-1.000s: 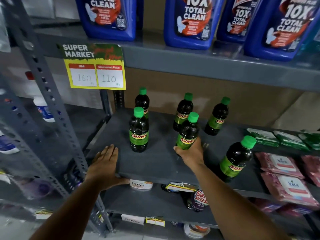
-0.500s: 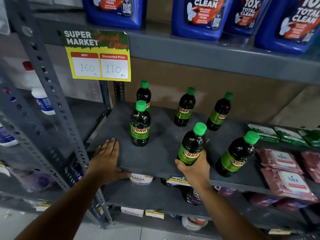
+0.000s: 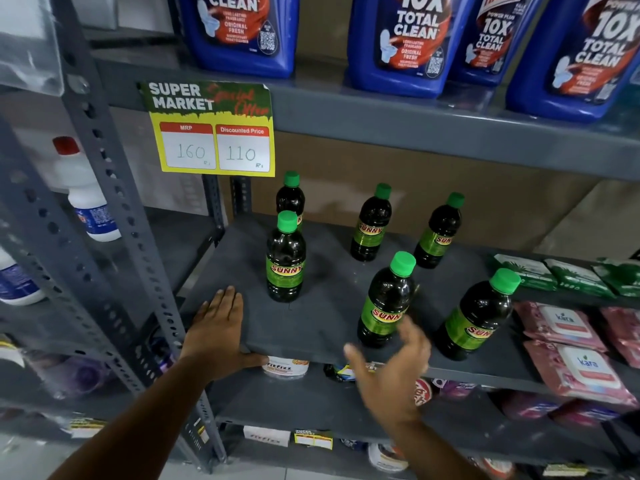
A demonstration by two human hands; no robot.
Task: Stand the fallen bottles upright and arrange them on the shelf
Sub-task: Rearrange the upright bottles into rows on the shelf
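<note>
Right hand (image 3: pixel 391 368) is hovering spread wide, holding nothing, just before the upright middle bottle (image 3: pixel 386 299) standing on the shelf (image 3: pixel 329 306); left hand (image 3: pixel 218 330) is lying flat on the shelf's edge.

Blue jugs (image 3: pixel 398 46): cut off by the top edge, upper bodies and caps out of frame.
Rear left bottle (image 3: pixel 290 197): label and lower body hidden behind the front left bottle (image 3: pixel 285 261).
Right hand (image 3: pixel 391 372): motion-blurred at lower centre, finger outlines unclear; overlaps the lower side of the front middle bottle (image 3: pixel 386 299).
Tub (image 3: pixel 285 366): partly hidden behind the front edge of the shelf (image 3: pixel 311 327).
Wipes packs (image 3: pixel 623 327): clipped by the right edge.
</note>
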